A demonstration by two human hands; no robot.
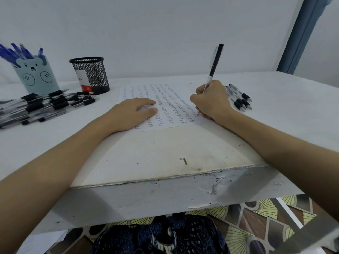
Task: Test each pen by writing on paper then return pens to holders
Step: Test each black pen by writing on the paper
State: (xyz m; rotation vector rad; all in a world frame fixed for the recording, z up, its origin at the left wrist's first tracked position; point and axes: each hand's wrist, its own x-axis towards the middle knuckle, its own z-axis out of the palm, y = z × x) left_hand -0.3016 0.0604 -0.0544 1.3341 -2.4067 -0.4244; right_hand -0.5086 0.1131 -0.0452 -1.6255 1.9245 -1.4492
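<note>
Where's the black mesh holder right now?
In the head view, the black mesh holder stands upright at the table's far left, just right of the bear holder and behind the pen pile.

There are two pen holders: one pale blue holder with a bear face [37,75] and one black wire-mesh cup [90,75]. One white sheet of paper covered with small written words [165,105] lies on the desk. One black pen [215,64] stands upright. Four clear pens with black grips [239,97] lie at the right. The pile of pens at the left [40,107] and the blue pens in the bear holder [18,52] are too many and too blurred to count.
</note>
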